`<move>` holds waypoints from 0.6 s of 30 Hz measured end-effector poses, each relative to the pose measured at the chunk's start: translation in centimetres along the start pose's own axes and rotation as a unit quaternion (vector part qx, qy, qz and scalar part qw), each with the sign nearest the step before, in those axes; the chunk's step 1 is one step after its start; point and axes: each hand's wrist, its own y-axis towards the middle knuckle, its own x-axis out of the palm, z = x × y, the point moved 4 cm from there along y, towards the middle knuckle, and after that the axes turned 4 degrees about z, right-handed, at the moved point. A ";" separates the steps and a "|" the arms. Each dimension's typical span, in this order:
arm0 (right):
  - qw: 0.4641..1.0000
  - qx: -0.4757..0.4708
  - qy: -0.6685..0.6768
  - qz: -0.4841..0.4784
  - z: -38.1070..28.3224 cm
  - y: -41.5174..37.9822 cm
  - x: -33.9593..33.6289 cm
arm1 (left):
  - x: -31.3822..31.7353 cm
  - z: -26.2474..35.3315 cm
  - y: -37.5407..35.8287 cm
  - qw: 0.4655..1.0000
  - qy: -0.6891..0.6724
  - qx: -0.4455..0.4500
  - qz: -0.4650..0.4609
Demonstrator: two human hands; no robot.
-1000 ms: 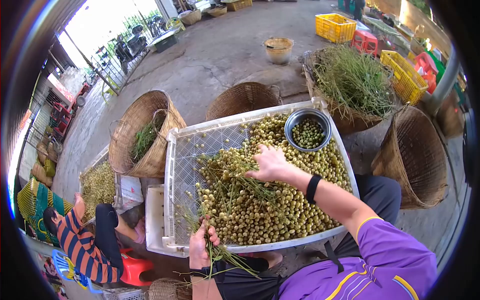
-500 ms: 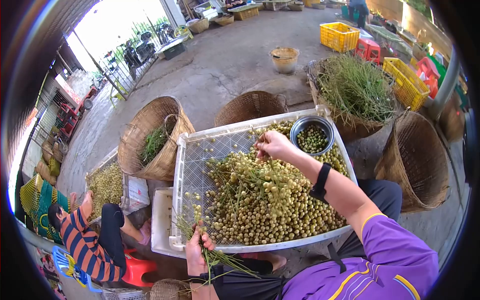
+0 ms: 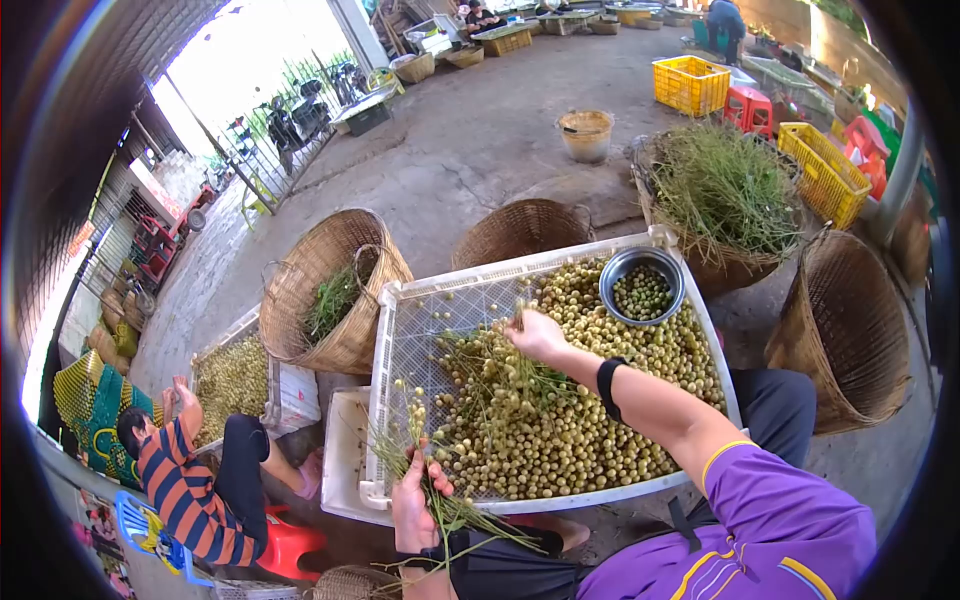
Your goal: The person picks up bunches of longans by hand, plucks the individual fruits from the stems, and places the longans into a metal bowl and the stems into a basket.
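A white mesh crate lies in front of me, heaped with small round yellow-brown fruits, some still on green twigs. At the crate's near left corner, my left hand is closed around a bunch of thin green stems, with a few fruits at their upper end. My right hand is over the far part of the heap, fingers pinched together by the twigs; what they hold is too small to make out. Right of that hand, a metal bowl of greener fruits rests on the heap.
Beyond the crate stand wicker baskets, one piled with green stems. Another wicker basket is at my right. A person in a striped shirt sits at the left by another fruit crate. Yellow crates stand farther back.
The view has shifted slightly. Over the crate, my right hand has moved a little left and nearer to me. My left hand still grips the stems near the same corner.
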 end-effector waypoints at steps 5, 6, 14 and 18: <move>0.981 0.005 -0.192 0.002 -0.6 -2.5 2.2 | -1.1 -0.8 0.5 1.000 -0.009 -0.003 0.015; 0.979 -0.016 -0.203 -0.025 0.0 -2.3 2.9 | -1.2 -1.0 0.8 1.000 -0.015 -0.004 0.015; 0.969 0.034 -0.223 -0.097 2.0 -0.2 2.7 | -2.1 -1.0 1.2 0.999 -0.037 0.001 0.004; 0.986 0.079 -0.004 -0.144 1.9 0.6 0.8 | -4.2 0.2 0.7 0.999 -0.049 0.010 0.007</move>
